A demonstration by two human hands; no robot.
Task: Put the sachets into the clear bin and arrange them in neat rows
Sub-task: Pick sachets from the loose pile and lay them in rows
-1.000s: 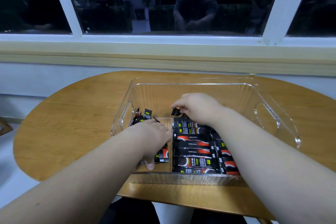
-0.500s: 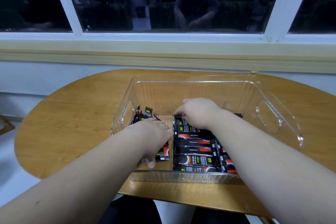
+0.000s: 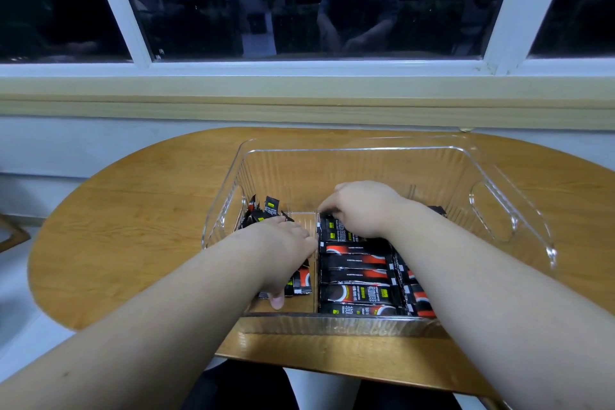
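- The oval wooden desk [image 3: 133, 243] fills the middle of the frame, below a dark window with a white frame [image 3: 139, 27]. I see no sachet lying on it outside the bin.
- The clear plastic bin [image 3: 349, 170] with ribbed walls stands at the centre of the desk, and its near wall is close to the lower edge of the desk. All the task things are inside it.
- The upper half of the bin floor is bare, so there is room for more rows. The walls are high, so I think the hands must enter from above.
- The neat row of black and red sachets [image 3: 357, 276] lies flat in the lower middle of the bin. A second row [image 3: 416, 298] lies just to its right, partly hidden by the forearm.
- The loose pile of sachets [image 3: 263, 213] at the left of the bin is not ordered, and some lean near the left wall. A narrow bare strip separates it from the neat row.
- My judgement is that putting in seems finished and arranging is about half done.
- The right hand [image 3: 362, 210] has its fingers curled down on the farthest sachet [image 3: 334, 230] at the upper end of the row and holds it there.
- The left hand [image 3: 286, 250] lies palm down over the loose sachets. Its fingers are hidden, so I cannot tell if it grips any.
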